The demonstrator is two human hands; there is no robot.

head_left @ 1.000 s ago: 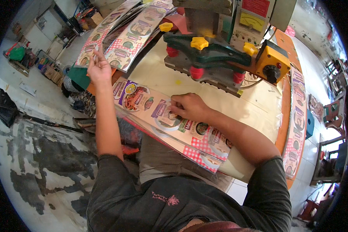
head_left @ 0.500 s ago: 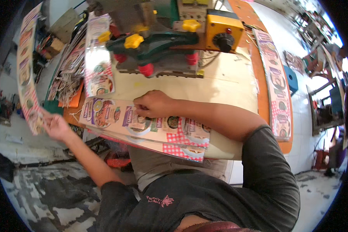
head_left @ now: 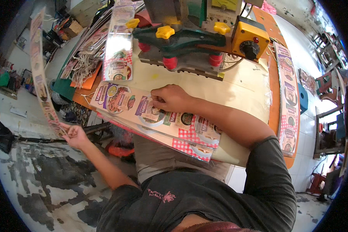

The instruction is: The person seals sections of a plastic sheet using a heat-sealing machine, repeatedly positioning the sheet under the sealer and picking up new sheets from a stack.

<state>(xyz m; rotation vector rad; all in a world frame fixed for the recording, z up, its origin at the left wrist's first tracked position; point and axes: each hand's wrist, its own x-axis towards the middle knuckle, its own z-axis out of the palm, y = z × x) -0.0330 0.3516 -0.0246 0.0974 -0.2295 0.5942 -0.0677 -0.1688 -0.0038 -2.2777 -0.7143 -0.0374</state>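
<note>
Off the table's left side, my left hand (head_left: 75, 136) pinches the lower end of a long, glossy strip (head_left: 40, 73) printed with food pictures. The strip stands up and bends slightly, seen partly edge-on. My right hand (head_left: 171, 98), its fingers curled closed, rests on a fanned pile of similar printed strips (head_left: 195, 135) at the table's near edge. Whether those fingers grip anything is hidden. Beyond the right hand stands a machine (head_left: 181, 40) with a dark green frame, yellow star knobs and red cylindrical parts.
A yellow control box (head_left: 249, 38) with a black dial sits on the machine's right. One printed strip (head_left: 118, 58) lies left of the machine, another (head_left: 287, 104) along the right edge. Bundles with white strings (head_left: 85, 65) lie at far left. A blue stool (head_left: 303, 98) stands beyond the table.
The whole view has shifted, with the table appearing farther right. My left hand has come nearer with the strip, which now looks narrower. My right hand stays on the pile.
</note>
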